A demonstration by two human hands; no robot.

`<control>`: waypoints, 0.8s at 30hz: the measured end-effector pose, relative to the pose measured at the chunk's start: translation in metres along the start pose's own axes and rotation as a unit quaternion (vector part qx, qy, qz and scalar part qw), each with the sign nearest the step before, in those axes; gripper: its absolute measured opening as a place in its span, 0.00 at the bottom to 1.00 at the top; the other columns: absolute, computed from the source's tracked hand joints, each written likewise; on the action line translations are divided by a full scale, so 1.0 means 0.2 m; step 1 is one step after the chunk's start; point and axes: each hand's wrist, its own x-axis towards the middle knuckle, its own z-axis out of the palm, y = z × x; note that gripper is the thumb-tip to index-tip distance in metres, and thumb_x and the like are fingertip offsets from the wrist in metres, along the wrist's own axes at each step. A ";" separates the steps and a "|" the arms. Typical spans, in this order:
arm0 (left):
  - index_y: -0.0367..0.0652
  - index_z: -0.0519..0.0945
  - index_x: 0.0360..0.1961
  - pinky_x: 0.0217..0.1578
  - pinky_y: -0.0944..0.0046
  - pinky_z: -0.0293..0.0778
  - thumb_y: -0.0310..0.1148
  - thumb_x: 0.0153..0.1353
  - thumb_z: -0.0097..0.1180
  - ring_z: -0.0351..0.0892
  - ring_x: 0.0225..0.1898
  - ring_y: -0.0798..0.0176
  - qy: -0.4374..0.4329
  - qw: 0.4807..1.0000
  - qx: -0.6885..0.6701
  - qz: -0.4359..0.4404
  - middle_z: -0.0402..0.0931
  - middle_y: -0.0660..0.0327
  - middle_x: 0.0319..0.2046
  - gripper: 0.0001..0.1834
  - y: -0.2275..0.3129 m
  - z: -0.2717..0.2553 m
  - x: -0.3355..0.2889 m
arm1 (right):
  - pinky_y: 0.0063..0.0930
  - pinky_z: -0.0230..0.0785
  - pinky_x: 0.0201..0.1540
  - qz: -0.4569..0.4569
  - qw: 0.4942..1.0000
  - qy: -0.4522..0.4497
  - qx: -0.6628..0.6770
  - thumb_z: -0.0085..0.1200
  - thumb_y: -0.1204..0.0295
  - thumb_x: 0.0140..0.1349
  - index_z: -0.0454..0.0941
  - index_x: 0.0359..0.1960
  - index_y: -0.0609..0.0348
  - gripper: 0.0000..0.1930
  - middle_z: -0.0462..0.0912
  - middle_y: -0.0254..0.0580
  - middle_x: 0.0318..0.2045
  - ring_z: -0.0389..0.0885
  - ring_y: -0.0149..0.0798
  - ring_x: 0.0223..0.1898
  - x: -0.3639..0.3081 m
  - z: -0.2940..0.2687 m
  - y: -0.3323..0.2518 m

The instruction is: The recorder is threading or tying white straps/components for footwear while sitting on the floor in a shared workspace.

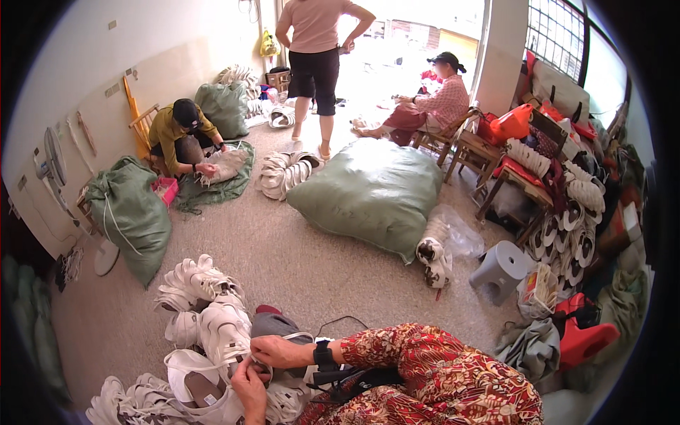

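My right hand (278, 350), with a black watch on its wrist and a red patterned sleeve behind it, pinches a thin white strap of a white sandal (202, 375). Just below, my left hand (249, 388) grips the same sandal at its strap. The sandal lies sole up on my lap, among other white sandals. A pile of white sandals (202, 297) sits on the floor just beyond my hands, and more of them (120, 404) lie at the lower left.
A big green sack (372, 191) lies mid-floor, another (131, 212) stands by the left wall. One person crouches at the left over sandals, another stands at the back, a third sits on a chair. A grey plastic stool (501, 268) and cluttered tables stand at the right.
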 end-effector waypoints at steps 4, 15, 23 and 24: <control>0.27 0.80 0.44 0.19 0.66 0.73 0.23 0.68 0.45 0.80 0.17 0.66 -0.034 0.997 0.035 0.052 0.80 0.57 0.22 0.12 -0.01 -0.05 0.03 | 0.46 0.70 0.38 -0.025 0.999 -0.033 -0.021 0.56 0.67 0.59 0.68 0.40 0.63 0.15 0.74 0.55 0.38 0.78 0.57 0.37 -0.05 0.03 -0.07; 0.37 0.83 0.35 0.26 0.68 0.71 0.31 0.67 0.58 0.78 0.22 0.70 -0.235 0.961 -0.068 -0.127 0.79 0.64 0.21 0.08 0.21 -0.33 -0.08 | 0.48 0.70 0.44 -0.038 0.997 -0.015 -0.059 0.56 0.74 0.51 0.70 0.41 0.63 0.15 0.73 0.56 0.37 0.75 0.59 0.40 -0.04 -0.01 -0.04; 0.35 0.81 0.38 0.36 0.69 0.77 0.25 0.65 0.58 0.80 0.32 0.72 -0.088 0.978 -0.112 -0.150 0.80 0.63 0.30 0.04 0.26 -0.75 -0.34 | 0.40 0.73 0.42 0.007 0.999 0.016 -0.032 0.55 0.75 0.62 0.75 0.38 0.64 0.06 0.76 0.50 0.35 0.78 0.51 0.39 0.03 -0.07 -0.11; 0.35 0.81 0.38 0.37 0.70 0.76 0.24 0.64 0.58 0.79 0.33 0.72 -0.102 0.984 -0.052 -0.137 0.79 0.64 0.31 0.04 0.25 -0.76 -0.34 | 0.40 0.71 0.49 -0.002 0.998 0.040 -0.048 0.54 0.74 0.63 0.76 0.38 0.64 0.06 0.77 0.49 0.40 0.77 0.52 0.45 0.05 -0.08 -0.06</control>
